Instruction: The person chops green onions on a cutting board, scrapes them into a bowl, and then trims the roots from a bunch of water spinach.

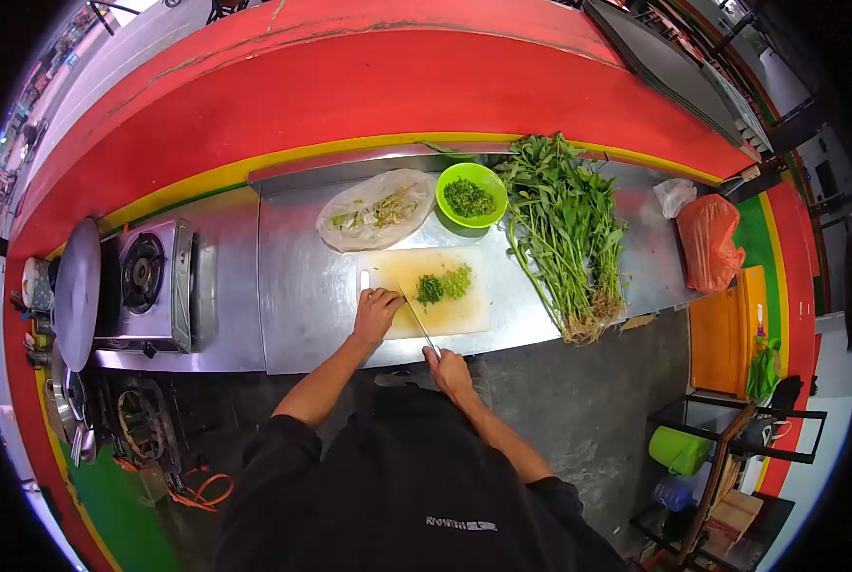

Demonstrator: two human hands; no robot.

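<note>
There is one knife (419, 320), one green bowl (471, 172), one cutting board (456, 316) with two piles (430, 289).

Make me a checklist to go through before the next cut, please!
1. Right hand gripping the knife: ok, closed round its handle.
2. Left hand well away from the knife: not ok, it looks very close.
3. Board lying flat on the counter: ok.
4. Dark pile and light pile on the board: ok, both are.
5. Bowl upright: ok, chopped greens inside.
6. Stove off: cannot tell.
</note>
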